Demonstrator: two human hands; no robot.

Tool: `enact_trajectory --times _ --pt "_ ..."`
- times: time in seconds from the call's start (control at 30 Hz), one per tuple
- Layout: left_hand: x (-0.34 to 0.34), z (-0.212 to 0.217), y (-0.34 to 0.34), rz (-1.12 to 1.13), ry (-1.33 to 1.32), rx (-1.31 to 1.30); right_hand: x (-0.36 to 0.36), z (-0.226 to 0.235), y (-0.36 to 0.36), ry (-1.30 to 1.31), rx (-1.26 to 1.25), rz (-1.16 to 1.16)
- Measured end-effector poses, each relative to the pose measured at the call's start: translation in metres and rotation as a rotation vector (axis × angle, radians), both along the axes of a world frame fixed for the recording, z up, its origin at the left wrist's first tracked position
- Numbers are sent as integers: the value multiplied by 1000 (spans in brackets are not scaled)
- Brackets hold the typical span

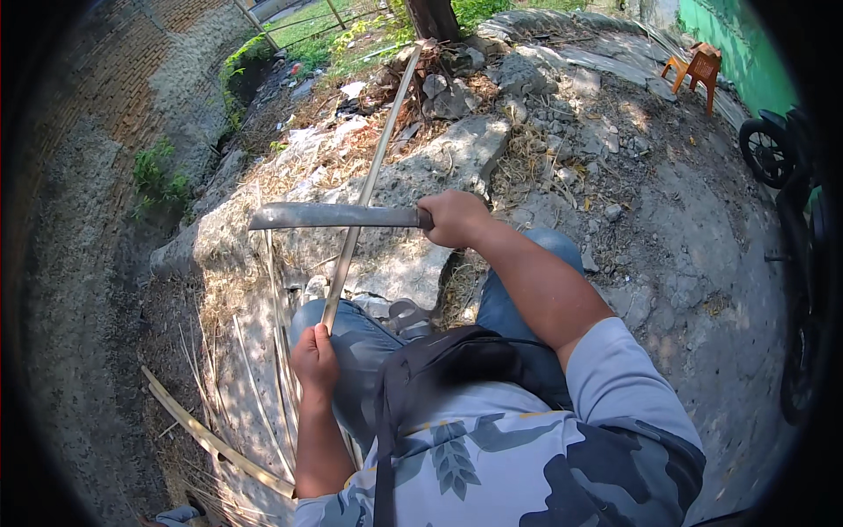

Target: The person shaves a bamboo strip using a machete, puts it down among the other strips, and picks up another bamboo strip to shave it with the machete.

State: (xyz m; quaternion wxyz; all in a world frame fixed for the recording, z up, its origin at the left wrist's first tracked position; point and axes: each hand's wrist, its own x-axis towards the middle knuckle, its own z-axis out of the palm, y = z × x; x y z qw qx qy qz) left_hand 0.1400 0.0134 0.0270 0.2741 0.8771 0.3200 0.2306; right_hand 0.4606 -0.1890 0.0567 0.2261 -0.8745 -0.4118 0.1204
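Two fists busy: right hand (454,218) clenched round machete (334,216), left hand (313,358) gripping bamboo strip (364,189). Blade crosses strip above knees; slip probably means cut thigh or fingers.

Place: outdoors, in strong sun with sharp shadows.
Ground: cracked grey concrete slabs (457,158), with dry straw, stones and dirt on them.
Left side: a curved brick wall (97,97), with some green weeds near its foot.
Far end: a tree trunk (430,16), grass and a wire fence (307,22) behind it.
Right side: a green wall (738,44), an orange plastic chair (698,66) before it, and a dark motorbike (786,176) at the edge.
Near left: long split bamboo strips (211,439) lie on the ground.
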Motion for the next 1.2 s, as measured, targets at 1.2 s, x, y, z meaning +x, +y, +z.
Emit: enact_trajectory --times 1.2 --pt "-27 -18 16 36 -17 -53 4 -14 29 -94 89 34"
